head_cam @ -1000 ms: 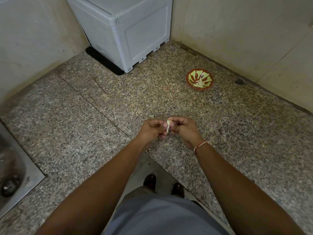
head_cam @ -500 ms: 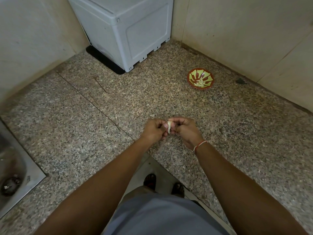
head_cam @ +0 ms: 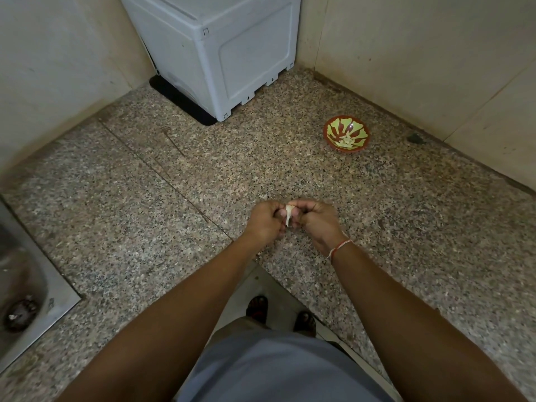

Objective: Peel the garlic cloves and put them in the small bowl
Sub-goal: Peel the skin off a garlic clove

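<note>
Since half a second ago both hands stay put over the granite counter; only the strip of skin hanging from the garlic clove looks slightly longer. Left hand and right hand are pressed close, fingertips pinching the clove between them. Small bowl sits well apart near the back wall, pale peeled pieces inside.

Speckled granite counter with small bowl, grey box, inset steel sink
</note>
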